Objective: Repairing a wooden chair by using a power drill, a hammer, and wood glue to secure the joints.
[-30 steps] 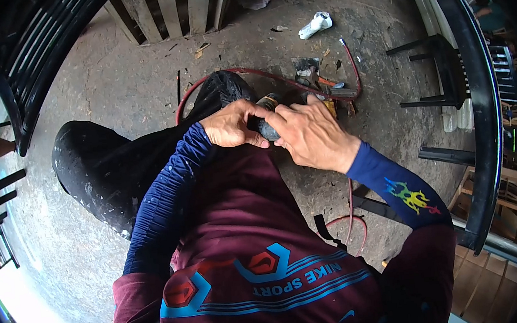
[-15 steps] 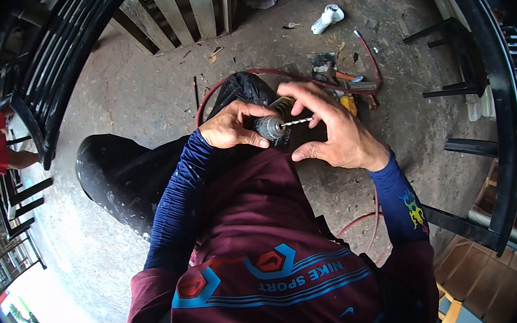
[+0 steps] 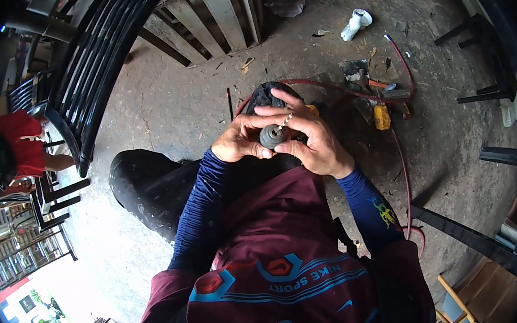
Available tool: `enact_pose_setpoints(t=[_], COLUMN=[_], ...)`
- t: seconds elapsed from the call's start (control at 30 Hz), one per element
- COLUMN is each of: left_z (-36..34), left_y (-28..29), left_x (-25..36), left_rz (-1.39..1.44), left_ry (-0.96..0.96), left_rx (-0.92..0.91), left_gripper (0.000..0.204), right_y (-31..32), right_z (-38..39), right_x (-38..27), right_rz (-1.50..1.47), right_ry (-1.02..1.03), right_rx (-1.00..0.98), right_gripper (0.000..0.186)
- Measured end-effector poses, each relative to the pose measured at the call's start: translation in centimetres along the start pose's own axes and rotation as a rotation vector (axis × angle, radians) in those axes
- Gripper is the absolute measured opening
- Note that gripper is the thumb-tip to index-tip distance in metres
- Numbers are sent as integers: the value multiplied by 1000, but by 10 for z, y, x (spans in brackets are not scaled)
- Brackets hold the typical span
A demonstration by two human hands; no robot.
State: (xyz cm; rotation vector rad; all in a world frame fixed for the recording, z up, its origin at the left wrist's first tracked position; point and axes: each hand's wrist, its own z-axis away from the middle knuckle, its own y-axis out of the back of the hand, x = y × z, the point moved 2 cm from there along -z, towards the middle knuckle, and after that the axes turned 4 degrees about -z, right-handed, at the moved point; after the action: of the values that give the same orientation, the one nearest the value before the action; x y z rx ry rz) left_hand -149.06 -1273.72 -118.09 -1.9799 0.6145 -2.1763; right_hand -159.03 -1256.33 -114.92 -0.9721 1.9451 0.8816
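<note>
At the middle of the view, a power drill's grey chuck (image 3: 272, 137) faces up at me, a twisted bit (image 3: 286, 120) sticking out toward the upper right. My left hand (image 3: 236, 139) is closed around the drill from the left, thumb under the chuck. My right hand (image 3: 313, 150) grips the chuck from the right, thumb at its lower side and upper fingers bent loosely over it. The drill's body is mostly hidden behind my hands and above my lap, between my dark-trousered legs (image 3: 149, 184).
A red hose (image 3: 410, 78) curves round scattered tools and a yellow item (image 3: 382, 116). A white object (image 3: 354, 24) lies near a slatted crate (image 3: 214, 22). Black metal furniture (image 3: 95, 84) flanks both sides. Another person in red (image 3: 24, 147) is at the left.
My right hand has come down from spread fingers onto the chuck, and the bit now points more upward. The view has shifted, showing more of the person at the left.
</note>
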Motion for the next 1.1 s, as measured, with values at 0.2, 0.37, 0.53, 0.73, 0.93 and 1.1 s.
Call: enact_pose_setpoints(t=[0.2,0.37,0.53,0.73,0.93,1.1], left_z=[-2,-3,2,0,-4,-6], left_y=[6,1,-1,-7,-11,-10], left_x=[2,-2,8,11,5,2], left_rz=[-81,26,-66,-104,-120,-112], left_ry=[-29,-55,104,99,45,54], left_rx=[-36,123,168,59,70,24], left_gripper=[59,55,62,58,56,52], right_y=[-1,-16,6,21,26,17], right_z=[-9,-5,-20,-21,-16,-12], right_x=[-15,-2,-2,-19,-34,-33], right_rz=[-79,228,-104,-245,196,124], right_ry=[-117,-269,-104,-109,2,1], right_rx=[190,384,30,58,160,234], right_gripper=[73,52,42,28,5,4])
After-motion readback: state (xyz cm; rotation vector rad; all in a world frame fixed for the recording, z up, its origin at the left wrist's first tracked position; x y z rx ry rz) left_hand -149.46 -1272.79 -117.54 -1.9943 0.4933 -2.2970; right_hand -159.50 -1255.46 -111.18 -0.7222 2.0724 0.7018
